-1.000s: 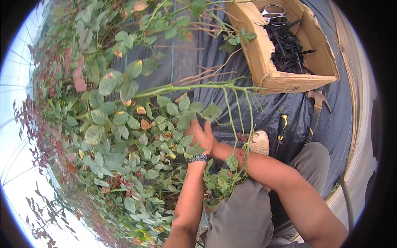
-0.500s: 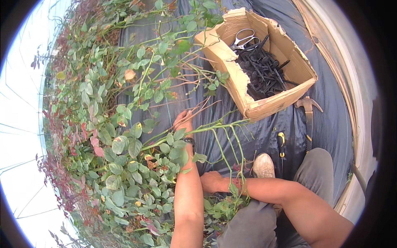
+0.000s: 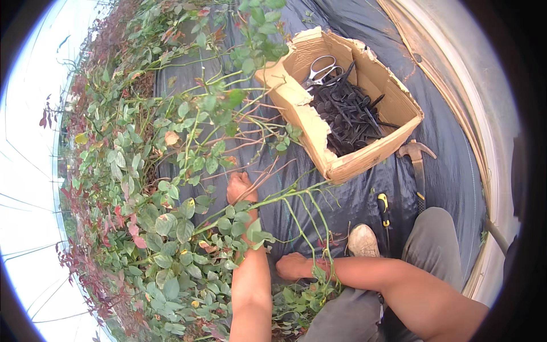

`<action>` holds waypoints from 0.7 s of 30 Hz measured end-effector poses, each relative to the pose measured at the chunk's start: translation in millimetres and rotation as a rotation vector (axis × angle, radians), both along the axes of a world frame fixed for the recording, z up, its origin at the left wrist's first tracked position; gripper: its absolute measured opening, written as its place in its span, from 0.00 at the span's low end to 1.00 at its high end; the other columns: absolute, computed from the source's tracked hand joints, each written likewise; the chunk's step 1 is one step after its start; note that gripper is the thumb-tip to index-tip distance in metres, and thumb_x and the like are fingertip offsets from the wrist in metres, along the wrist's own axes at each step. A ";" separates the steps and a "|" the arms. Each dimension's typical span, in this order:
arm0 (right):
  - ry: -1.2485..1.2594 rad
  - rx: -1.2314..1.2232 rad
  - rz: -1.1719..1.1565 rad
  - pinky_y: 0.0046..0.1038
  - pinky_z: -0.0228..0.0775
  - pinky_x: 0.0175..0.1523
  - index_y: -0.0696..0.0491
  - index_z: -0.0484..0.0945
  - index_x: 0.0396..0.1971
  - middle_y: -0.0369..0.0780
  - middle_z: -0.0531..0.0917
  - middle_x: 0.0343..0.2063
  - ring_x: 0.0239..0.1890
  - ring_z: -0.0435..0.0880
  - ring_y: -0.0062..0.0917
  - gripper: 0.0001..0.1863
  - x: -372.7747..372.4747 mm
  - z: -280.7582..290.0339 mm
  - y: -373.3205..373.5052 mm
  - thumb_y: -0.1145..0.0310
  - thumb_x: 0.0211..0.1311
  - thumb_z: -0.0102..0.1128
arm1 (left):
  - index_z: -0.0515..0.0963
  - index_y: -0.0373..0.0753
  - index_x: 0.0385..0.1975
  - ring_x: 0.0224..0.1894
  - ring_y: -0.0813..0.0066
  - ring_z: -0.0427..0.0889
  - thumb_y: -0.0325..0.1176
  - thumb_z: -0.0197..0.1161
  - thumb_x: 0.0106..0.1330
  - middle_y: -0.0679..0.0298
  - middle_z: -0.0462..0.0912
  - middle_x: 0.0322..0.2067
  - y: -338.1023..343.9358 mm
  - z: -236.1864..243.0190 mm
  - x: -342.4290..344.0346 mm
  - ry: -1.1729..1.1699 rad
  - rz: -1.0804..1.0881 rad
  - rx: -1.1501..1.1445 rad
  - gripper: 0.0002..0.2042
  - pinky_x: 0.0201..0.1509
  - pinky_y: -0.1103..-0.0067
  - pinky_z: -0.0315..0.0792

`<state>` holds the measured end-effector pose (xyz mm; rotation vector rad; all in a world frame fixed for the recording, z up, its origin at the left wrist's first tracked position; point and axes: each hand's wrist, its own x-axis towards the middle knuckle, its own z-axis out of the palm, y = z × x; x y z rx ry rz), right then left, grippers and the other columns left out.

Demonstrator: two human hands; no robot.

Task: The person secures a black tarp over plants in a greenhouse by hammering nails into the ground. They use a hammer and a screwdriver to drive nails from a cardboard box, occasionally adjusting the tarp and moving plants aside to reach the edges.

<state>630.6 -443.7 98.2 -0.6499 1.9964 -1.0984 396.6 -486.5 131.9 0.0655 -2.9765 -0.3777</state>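
My left hand [image 3: 240, 187] reaches past leafy rose stems [image 3: 265, 200] and is closed against the black ground sheet [image 3: 273, 228]. What its fingers grip, if anything, is hidden. Nearer to me, my right hand [image 3: 293, 267] is curled low over the same sheet, beside the plants. Its fingertips are turned out of sight, so I cannot see what they hold. A thin green stem with side shoots hangs across my right wrist.
A torn cardboard box [image 3: 373, 159] holds black plastic pegs [image 3: 345, 108] and scissors [image 3: 320, 69]. Right of my shoe [image 3: 363, 240] lie a yellow-and-black screwdriver [image 3: 383, 208] and a claw hammer [image 3: 417, 162]. Dense rose bushes [image 3: 154, 228] line the left side.
My left hand has drawn back slightly toward me and to the left, and its fingers look more curled. The right hand stays about where it was. The view has shifted a little.
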 end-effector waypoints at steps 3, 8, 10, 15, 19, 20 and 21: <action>-0.036 -0.030 -0.007 0.46 0.82 0.44 0.55 0.90 0.32 0.51 0.90 0.35 0.40 0.90 0.49 0.12 -0.3 12.4 -0.7 0.68 0.52 0.63 | 0.81 0.39 0.38 0.39 0.40 0.86 0.40 0.68 0.64 0.46 0.87 0.35 -7.0 -1.3 7.7 -0.001 -0.025 -0.062 0.11 0.41 0.54 0.78; -0.153 0.013 0.021 0.46 0.83 0.47 0.57 0.90 0.35 0.52 0.90 0.39 0.44 0.90 0.46 0.14 17.4 1.7 -6.9 0.66 0.52 0.63 | 0.80 0.37 0.38 0.39 0.41 0.86 0.36 0.70 0.61 0.46 0.87 0.33 -15.4 -19.7 42.7 0.003 0.003 -0.026 0.11 0.42 0.56 0.79; -0.122 0.011 -0.053 0.45 0.83 0.49 0.58 0.90 0.35 0.53 0.89 0.38 0.44 0.90 0.48 0.15 17.2 7.5 -23.3 0.65 0.53 0.62 | 0.80 0.36 0.39 0.39 0.41 0.86 0.34 0.70 0.61 0.45 0.87 0.33 -42.1 -7.6 80.8 0.074 -0.095 -0.084 0.11 0.42 0.56 0.79; -0.147 -0.229 -0.325 0.47 0.80 0.53 0.57 0.87 0.38 0.57 0.88 0.41 0.47 0.87 0.52 0.20 29.5 -10.9 -40.0 0.54 0.58 0.64 | 0.78 0.33 0.48 0.44 0.37 0.83 0.32 0.65 0.67 0.42 0.84 0.38 -70.2 -3.1 203.5 -0.111 -0.056 -0.065 0.13 0.48 0.55 0.77; -0.032 -0.192 -0.241 0.48 0.80 0.45 0.62 0.87 0.27 0.57 0.87 0.29 0.37 0.88 0.52 0.17 23.8 -44.6 -23.6 0.61 0.61 0.59 | 0.76 0.31 0.50 0.46 0.36 0.80 0.28 0.60 0.69 0.41 0.82 0.40 -73.8 27.7 283.6 -0.175 -0.118 0.055 0.13 0.48 0.55 0.75; -0.140 -0.191 -0.111 0.43 0.83 0.39 0.65 0.86 0.25 0.54 0.88 0.26 0.29 0.90 0.45 0.19 15.4 -47.2 -15.9 0.63 0.63 0.59 | 0.75 0.31 0.51 0.47 0.36 0.79 0.27 0.59 0.69 0.41 0.82 0.42 -81.3 30.1 304.2 -0.146 -0.176 0.026 0.13 0.48 0.55 0.74; -0.670 -0.256 -0.227 0.36 0.84 0.31 0.68 0.85 0.24 0.50 0.88 0.22 0.24 0.90 0.37 0.19 9.3 -25.6 -15.9 0.65 0.63 0.59 | 0.75 0.31 0.52 0.48 0.37 0.79 0.26 0.59 0.69 0.41 0.82 0.43 -86.3 46.7 319.7 -0.162 -0.096 0.006 0.14 0.49 0.55 0.74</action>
